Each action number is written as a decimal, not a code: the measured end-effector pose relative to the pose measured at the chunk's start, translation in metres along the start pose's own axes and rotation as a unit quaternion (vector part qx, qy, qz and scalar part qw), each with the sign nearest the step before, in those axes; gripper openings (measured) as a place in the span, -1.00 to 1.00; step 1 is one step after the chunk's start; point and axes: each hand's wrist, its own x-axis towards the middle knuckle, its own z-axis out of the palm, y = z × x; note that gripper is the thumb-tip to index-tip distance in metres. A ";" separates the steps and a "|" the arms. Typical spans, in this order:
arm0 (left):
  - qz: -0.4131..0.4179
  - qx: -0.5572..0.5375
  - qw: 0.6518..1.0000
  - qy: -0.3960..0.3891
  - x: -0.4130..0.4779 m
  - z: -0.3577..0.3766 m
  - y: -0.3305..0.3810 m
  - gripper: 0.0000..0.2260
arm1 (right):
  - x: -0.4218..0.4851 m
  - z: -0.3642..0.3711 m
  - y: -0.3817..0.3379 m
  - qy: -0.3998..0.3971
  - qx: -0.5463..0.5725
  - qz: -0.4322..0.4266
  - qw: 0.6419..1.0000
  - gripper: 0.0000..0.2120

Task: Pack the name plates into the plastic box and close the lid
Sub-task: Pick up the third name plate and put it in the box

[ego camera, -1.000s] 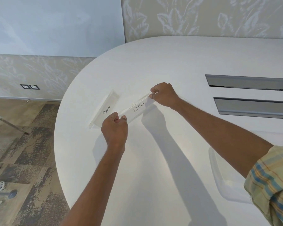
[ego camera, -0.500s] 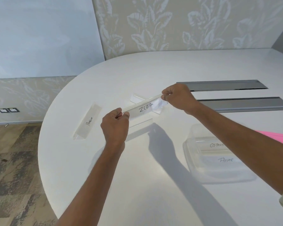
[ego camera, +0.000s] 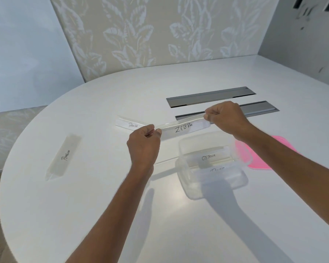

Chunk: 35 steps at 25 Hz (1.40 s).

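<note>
Both my hands hold the clear ZEBRA name plate in the air above the white table. My left hand pinches its left end, my right hand its right end. Just below and right of it stands the open clear plastic box, holding two plates, one marked OSTRICH, the other partly hidden. The pink lid lies behind the box on the right. A PANDA plate lies behind my left hand. A PENGUIN plate lies on the table at the left.
Two grey metal cable slots are set into the table behind my hands. The table's rounded edge runs along the left, with floor beyond it. A patterned wall panel stands at the back.
I have lifted the ZEBRA plate off the table and carried it right, toward the box. My view has swung right, bringing the box and pink lid into sight.
</note>
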 end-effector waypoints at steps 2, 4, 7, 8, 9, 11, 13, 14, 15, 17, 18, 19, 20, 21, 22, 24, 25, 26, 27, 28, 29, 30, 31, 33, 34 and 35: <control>0.002 0.004 1.000 -0.020 -0.014 0.018 0.003 -0.67 | -0.008 -0.016 0.019 0.013 0.001 0.015 1.000 -0.59; 0.004 0.014 0.999 -0.034 -0.025 0.034 0.004 -0.67 | -0.016 -0.028 0.036 0.023 0.007 0.030 0.999 -0.60; 0.000 0.032 0.998 -0.060 -0.038 0.052 0.005 -0.67 | -0.024 -0.040 0.058 0.030 0.019 0.058 0.998 -0.65; -0.003 0.045 0.997 -0.069 -0.041 0.058 0.004 -0.67 | -0.026 -0.042 0.064 0.033 0.025 0.068 0.997 -0.69; -0.005 0.060 0.995 -0.077 -0.043 0.061 0.003 -0.66 | -0.028 -0.043 0.068 0.035 0.029 0.077 0.996 -0.74; -0.015 0.086 0.992 -0.089 -0.045 0.069 0.001 -0.64 | -0.032 -0.044 0.076 0.037 0.039 0.095 0.994 -0.81; -0.021 0.103 0.990 -0.099 -0.045 0.074 -0.003 -0.61 | -0.033 -0.042 0.083 0.037 0.050 0.107 0.992 -0.83; -0.025 0.110 0.988 -0.103 -0.045 0.076 -0.004 -0.59 | -0.033 -0.041 0.087 0.037 0.052 0.111 0.992 -0.84; -0.030 0.116 0.987 -0.106 -0.047 0.077 -0.005 -0.58 | -0.032 -0.040 0.090 0.035 0.051 0.114 0.992 -0.85; -0.037 0.131 0.984 -0.111 -0.049 0.077 -0.006 -0.52 | -0.030 -0.036 0.098 0.025 0.051 0.121 0.991 -0.87; -0.038 0.141 0.983 -0.114 -0.049 0.077 -0.006 -0.47 | -0.028 -0.033 0.101 0.018 0.055 0.126 0.990 -0.87; -0.037 0.157 0.980 -0.118 -0.050 0.077 -0.006 -0.43 | -0.027 -0.031 0.103 0.013 0.058 0.130 0.990 -0.86; -0.036 0.178 0.976 -0.120 -0.050 0.077 -0.006 -0.38 | -0.026 -0.028 0.105 0.010 0.055 0.130 0.990 -0.85; -0.034 0.202 0.972 -0.119 -0.051 0.078 -0.005 -0.34 | -0.024 -0.026 0.107 0.009 0.041 0.127 0.991 -0.82; -0.036 0.223 0.967 -0.116 -0.050 0.079 -0.004 -0.30 | -0.023 -0.024 0.108 0.005 0.021 0.123 0.992 -0.80; -0.045 0.246 0.962 -0.112 -0.048 0.081 -0.005 -0.18 | -0.021 -0.022 0.107 -0.007 -0.009 0.120 0.993 -0.71; -0.047 0.252 0.960 -0.113 -0.047 0.082 -0.006 -0.13 | -0.020 -0.021 0.107 -0.015 -0.024 0.120 0.992 -0.67; -0.044 0.261 0.958 -0.114 -0.045 0.084 -0.007 -0.10 | -0.019 -0.022 0.106 -0.021 -0.043 0.118 0.992 -0.63; -0.038 0.276 0.953 -0.117 -0.044 0.085 -0.008 -0.08 | -0.018 -0.022 0.106 -0.025 -0.065 0.116 0.991 -0.59; -0.029 0.291 0.949 -0.120 -0.043 0.085 -0.008 -0.08 | -0.017 -0.022 0.106 -0.027 -0.086 0.112 0.990 -0.56; -0.020 0.307 0.944 -0.123 -0.043 0.086 -0.008 -0.09 | -0.017 -0.023 0.106 -0.028 -0.106 0.107 0.988 -0.54; -0.012 0.319 0.939 -0.127 -0.042 0.087 -0.008 -0.09 | -0.016 -0.023 0.106 -0.029 -0.122 0.101 0.987 -0.55; -0.007 0.329 0.935 -0.132 -0.042 0.088 -0.007 -0.09 | -0.016 -0.023 0.107 -0.031 -0.132 0.094 0.986 -0.57; -0.002 0.356 0.922 -0.149 -0.041 0.093 -0.007 -0.12 | -0.015 -0.020 0.108 -0.032 -0.153 0.080 0.984 -0.60; 0.003 0.374 0.914 -0.156 -0.041 0.096 -0.007 -0.21 | -0.015 -0.017 0.108 -0.028 -0.167 0.075 0.983 -0.60; 0.012 0.391 0.907 -0.157 -0.041 0.099 -0.009 -0.35 | -0.016 -0.014 0.108 -0.022 -0.178 0.072 0.981 -0.60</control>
